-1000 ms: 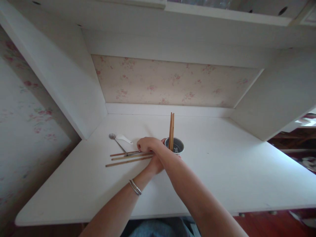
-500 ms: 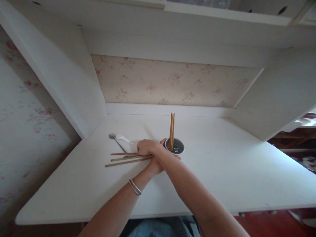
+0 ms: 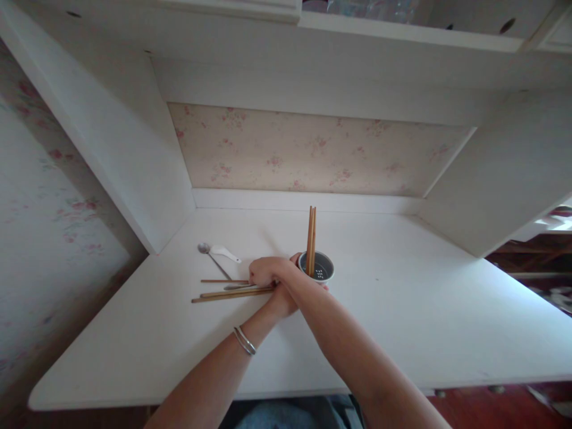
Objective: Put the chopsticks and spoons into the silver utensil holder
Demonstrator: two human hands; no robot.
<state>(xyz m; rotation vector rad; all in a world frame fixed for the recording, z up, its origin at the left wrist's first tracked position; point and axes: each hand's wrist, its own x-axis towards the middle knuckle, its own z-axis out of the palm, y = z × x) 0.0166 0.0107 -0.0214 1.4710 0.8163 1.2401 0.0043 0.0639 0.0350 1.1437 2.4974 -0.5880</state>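
Note:
My left hand [image 3: 285, 300], with bangles on the wrist, is closed around a dark round utensil holder [image 3: 325, 266] with holes in its bottom. Several wooden chopsticks [image 3: 311, 238] stand upright in it. Crossed over my left forearm, my right hand [image 3: 264, 271] is closed, its fingers curled down at the ends of wooden chopsticks [image 3: 232, 295] lying on the table. The uppermost loose chopstick [image 3: 223, 280] runs into its fingers; the fingertips are hidden. Between the chopsticks lies a metal utensil [image 3: 233, 287], partly covered. Just beyond are a long-handled metal spoon [image 3: 204, 248] and a white spoon [image 3: 224, 253].
The white tabletop [image 3: 424, 316] stretches to both sides, its front edge close to my body. White side panels [image 3: 107, 137] flank it. A shelf [image 3: 339, 65] hangs above, with clear glassware-like objects [image 3: 370, 8] on it. Floral wallpaper [image 3: 286, 149] covers the back.
The middle loose chopstick has shifted toward the lowest one, so the two now lie almost together. My left hand and the holder stay in place. The camera has tilted up slightly.

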